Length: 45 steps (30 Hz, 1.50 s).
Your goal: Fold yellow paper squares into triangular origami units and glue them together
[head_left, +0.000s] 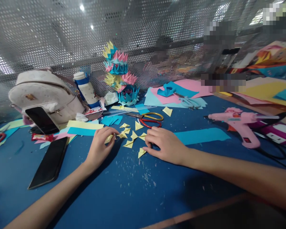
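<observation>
Small folded yellow paper pieces (134, 135) lie in a loose cluster on the blue table. At their left edge, my left hand (98, 144) curls with thumb and index finger pinched together around a folded yellow paper piece (109, 139), partly hidden by the fingers. On the right side of the cluster rests my right hand (166, 144), fingers bent and thumb apart from them. Its thumb tip touches or nearly touches another yellow piece (141, 153). Just beyond lie scissors (150, 120) with red and yellow handles. A blue paper strip (202, 136) extends behind my right wrist.
A tiered folded-paper model (120, 70) stands at the back, beside a bottle (87, 89) and a white backpack (45, 92). Two phones are at left, one flat (49, 163), one propped (42, 119). A pink glue gun (238, 122) with cables sits right, near paper sheets (154, 98).
</observation>
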{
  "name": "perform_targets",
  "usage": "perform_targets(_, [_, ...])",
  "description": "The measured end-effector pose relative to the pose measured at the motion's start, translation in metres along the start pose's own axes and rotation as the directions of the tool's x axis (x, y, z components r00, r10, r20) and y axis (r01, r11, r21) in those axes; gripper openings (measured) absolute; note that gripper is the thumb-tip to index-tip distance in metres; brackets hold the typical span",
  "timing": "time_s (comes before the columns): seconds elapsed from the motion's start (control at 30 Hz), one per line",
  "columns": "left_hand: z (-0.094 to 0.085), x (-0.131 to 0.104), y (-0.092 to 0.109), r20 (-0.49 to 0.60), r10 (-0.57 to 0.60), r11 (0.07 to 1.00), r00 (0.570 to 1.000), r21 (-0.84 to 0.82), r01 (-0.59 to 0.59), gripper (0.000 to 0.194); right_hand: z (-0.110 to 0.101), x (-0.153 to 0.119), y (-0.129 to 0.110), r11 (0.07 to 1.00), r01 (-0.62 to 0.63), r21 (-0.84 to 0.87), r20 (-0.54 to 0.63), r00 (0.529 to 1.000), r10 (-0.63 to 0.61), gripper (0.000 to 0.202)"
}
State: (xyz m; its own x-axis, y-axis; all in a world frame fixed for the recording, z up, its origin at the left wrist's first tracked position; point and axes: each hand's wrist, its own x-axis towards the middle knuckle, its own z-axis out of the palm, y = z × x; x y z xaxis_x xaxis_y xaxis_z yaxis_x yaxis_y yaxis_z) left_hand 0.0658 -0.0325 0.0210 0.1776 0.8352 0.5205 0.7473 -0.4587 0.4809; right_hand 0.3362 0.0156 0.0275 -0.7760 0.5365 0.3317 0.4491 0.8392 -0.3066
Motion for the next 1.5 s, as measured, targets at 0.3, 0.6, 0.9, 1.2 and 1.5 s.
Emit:
perform_targets(0.3, [0.008,-0.005,-0.008,0.126,0.117,0.975,0.985,0.172,-0.137,0.030,0.005,-0.001,0.001,0.992,0.069,0.103,0.007,0.997,-0.070,0.035])
perform_targets(0.6, [0.003,-0.005,-0.002,0.095,0.213,0.967,0.972,0.124,-0.224,0.036,0.004,-0.002,0.000,0.963,0.170,0.210,-0.012,0.985,-0.172,0.041])
perform_targets(0.9, [0.005,-0.006,0.008,0.255,0.332,0.925,0.908,0.099,-0.366,0.043,0.006,-0.004,0.001,0.964,0.149,0.219,0.002,0.988,-0.153,0.045])
perform_targets(1.2, [0.007,-0.006,0.005,0.237,0.285,0.932,0.929,0.159,-0.326,0.042,0.005,-0.003,0.000,0.962,0.156,0.225,-0.001,0.987,-0.160,0.043])
perform_targets(1.5, [0.008,-0.007,-0.002,0.167,0.234,0.938,0.958,0.220,-0.268,0.037,0.006,-0.004,0.001,0.961,0.149,0.234,-0.003,0.988,-0.153,0.044])
